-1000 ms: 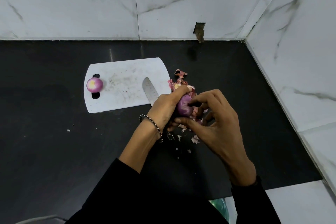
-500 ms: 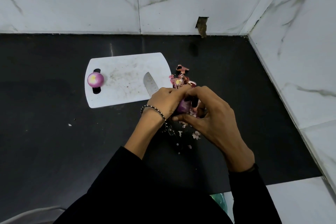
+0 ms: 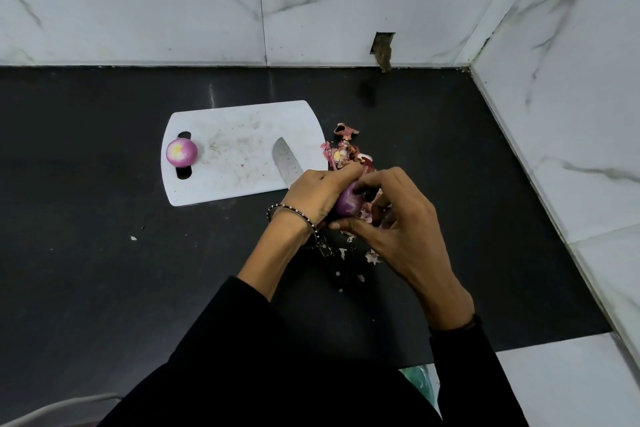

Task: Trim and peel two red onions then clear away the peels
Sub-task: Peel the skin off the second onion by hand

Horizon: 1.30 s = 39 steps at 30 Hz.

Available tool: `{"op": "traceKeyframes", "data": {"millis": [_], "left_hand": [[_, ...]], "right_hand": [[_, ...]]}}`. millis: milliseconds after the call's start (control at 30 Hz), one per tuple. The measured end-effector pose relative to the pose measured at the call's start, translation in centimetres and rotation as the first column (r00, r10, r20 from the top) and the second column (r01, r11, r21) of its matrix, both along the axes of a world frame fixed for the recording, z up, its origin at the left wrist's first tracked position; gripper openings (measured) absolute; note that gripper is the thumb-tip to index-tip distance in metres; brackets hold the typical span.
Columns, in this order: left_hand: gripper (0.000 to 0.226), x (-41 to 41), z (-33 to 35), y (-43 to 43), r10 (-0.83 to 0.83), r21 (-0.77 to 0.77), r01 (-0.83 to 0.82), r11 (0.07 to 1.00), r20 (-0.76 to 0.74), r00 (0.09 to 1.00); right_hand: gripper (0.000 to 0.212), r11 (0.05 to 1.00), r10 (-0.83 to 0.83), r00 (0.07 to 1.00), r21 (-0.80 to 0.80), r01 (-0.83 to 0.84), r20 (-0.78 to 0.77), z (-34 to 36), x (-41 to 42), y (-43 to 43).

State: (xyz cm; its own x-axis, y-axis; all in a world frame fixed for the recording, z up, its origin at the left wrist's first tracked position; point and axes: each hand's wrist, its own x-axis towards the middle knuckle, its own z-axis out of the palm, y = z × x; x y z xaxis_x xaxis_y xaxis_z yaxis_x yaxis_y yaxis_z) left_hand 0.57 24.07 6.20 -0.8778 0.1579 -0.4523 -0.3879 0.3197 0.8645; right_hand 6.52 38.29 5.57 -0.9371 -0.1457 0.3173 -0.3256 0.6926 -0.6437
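Head view: left hand [image 3: 317, 194] clasps a red onion [image 3: 348, 204] over the black counter [image 3: 104, 253]; right hand [image 3: 405, 229] pinches its top. Peeled onion [image 3: 181, 151] sits at the left end of the board [image 3: 239, 149]. Knife [image 3: 285, 159] lies on the board; peels [image 3: 343, 149] just beside.

Left hand [image 3: 318, 194]: curled round the onion [image 3: 348, 203], gripping its left side.
Right hand [image 3: 398, 229]: fingertips on the onion's top, thumb under the grip.

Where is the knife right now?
In the head view the knife lies on the right end of the white cutting board, its handle hidden behind the left hand, near the peels.
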Motion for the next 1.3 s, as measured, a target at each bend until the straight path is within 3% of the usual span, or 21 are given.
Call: {"op": "traceKeyframes", "data": {"millis": [200, 333, 567, 767, 1033, 1300], "left_hand": [[0.045, 0.2, -0.2, 0.1, -0.053, -0.060, 0.050, 0.997, -0.045, 0.998], [0.045, 0.2, -0.4, 0.2, 0.014, -0.006, -0.014, 1.000, 0.011, 1.000], [0.057, 0.4, -0.1, 0.4, 0.082, 0.096, -0.093, 0.991, 0.109, 0.991], [0.052, 1.0, -0.5, 0.6, 0.155, 0.222, -0.188, 0.957, 0.158, 0.975], [0.051, 2.7, 0.0, 0.7, 0.256, 0.326, -0.340, 0.882, 0.276, 0.927], [0.058, 3.0, -0.8, 0.5, 0.341, 0.269, -0.385, 0.883, 0.199, 0.919]], "right_hand": [[0.050, 0.999, 0.015, 1.000, 0.036, -0.015, 0.007, 0.0, 0.1, 0.2], [0.044, 0.999, 0.025, 0.999, 0.039, -0.024, -0.025, -0.6, 0.3, 0.1], [0.041, 0.990, -0.126, 0.992, -0.069, 0.125, -0.007, -0.2, 0.9, 0.1], [0.026, 0.952, -0.185, 0.982, -0.243, 0.186, 0.027, 0.6, 1.7, -0.7], [0.021, 0.977, -0.211, 0.959, -0.065, 0.202, -0.191, 0.2, 2.2, -0.4], [0.027, 0.987, -0.152, 0.958, 0.015, 0.160, -0.243, 0.6, 2.8, -0.9]]}}
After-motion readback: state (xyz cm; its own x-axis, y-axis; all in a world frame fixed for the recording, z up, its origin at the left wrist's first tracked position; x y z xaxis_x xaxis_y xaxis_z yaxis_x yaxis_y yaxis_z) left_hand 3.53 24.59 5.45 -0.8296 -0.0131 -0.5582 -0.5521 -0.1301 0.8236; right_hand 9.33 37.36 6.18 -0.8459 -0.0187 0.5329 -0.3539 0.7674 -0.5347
